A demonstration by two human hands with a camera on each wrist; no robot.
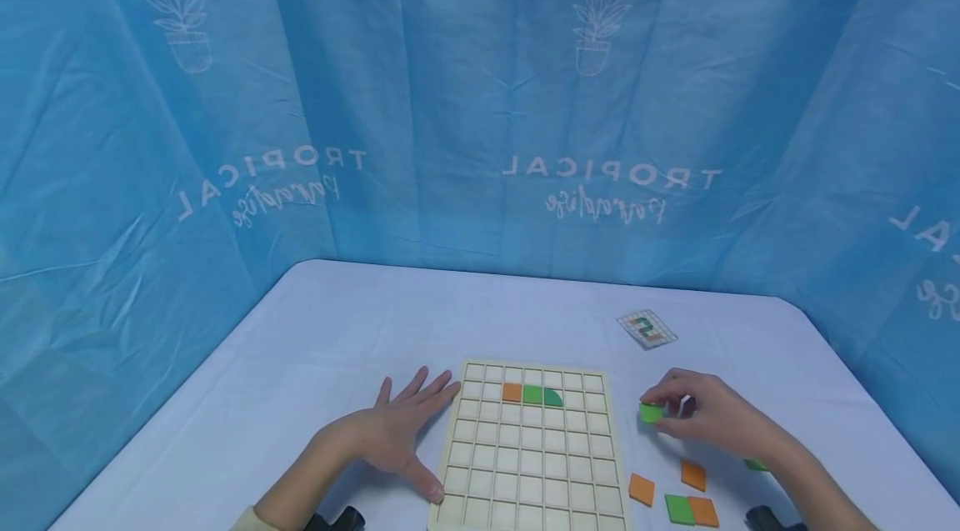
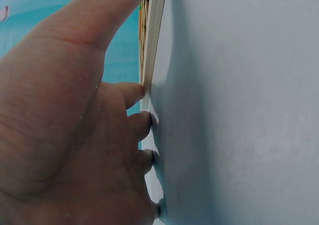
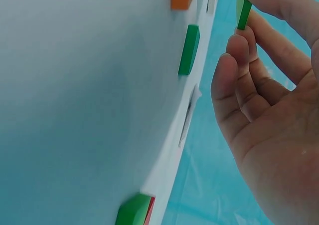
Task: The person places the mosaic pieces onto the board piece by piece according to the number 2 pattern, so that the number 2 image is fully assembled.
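The left hand (image 1: 405, 435) lies flat, fingers spread wide and gripping nothing, its thumb and index fingertip at the near side of a grid board (image 1: 532, 462) between the 2 hands. The right hand (image 1: 699, 408) has its fingers bent, pinching a light green piece (image 1: 651, 413) between thumb and fingertips, off the board. Toward the board's far end, beyond the left thumb, sit 3 pieces in a row: orange square (image 1: 512, 392), green square (image 1: 532, 394), green quarter-round (image 1: 552, 397). Nearer the person than the right hand, 2 loose orange pieces (image 1: 641, 489) lie apart, and a green tile (image 1: 679, 509) touches an orange tile (image 1: 703, 512). Another green piece (image 1: 756, 464) is partly behind the right forearm. Past the right hand, a patterned card (image 1: 647, 329) rests on the white-covered counter (image 1: 337, 331).
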